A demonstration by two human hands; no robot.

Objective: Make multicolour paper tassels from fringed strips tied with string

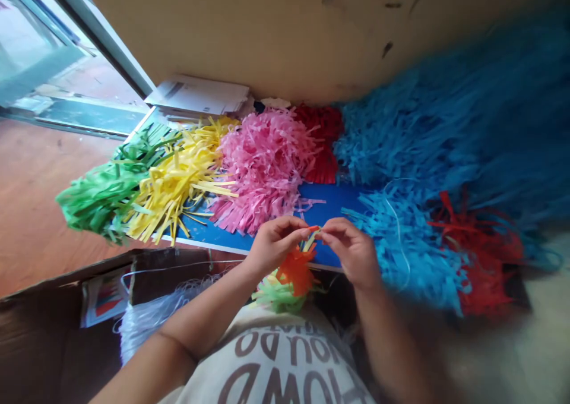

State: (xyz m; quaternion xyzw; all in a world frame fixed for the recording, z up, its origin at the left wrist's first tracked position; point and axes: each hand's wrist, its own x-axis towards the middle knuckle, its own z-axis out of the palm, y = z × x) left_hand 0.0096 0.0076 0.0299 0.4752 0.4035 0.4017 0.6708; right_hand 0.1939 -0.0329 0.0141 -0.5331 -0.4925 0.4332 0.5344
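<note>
My left hand [278, 245] pinches the twisted orange top of a paper tassel in front of my body. My right hand [354, 251] is closed at the fingertips beside it, at a thin yellowish strip by the orange tip. Below the hands hangs an orange fringed tassel [296, 271], with a light green tassel [280, 296] under it against my shirt. A thin white string [191, 266] runs leftward from near my left wrist. How the string joins the tassels is hidden.
Heaped fringes lie on the blue table [327, 199]: green [100, 193], yellow [178, 175], pink [267, 154], dark red [323, 145], and blue [409, 232]. Red fringe [485, 261] is at right. Papers [200, 95] stand by the wall. A cardboard box [40, 327] holds white string [155, 315].
</note>
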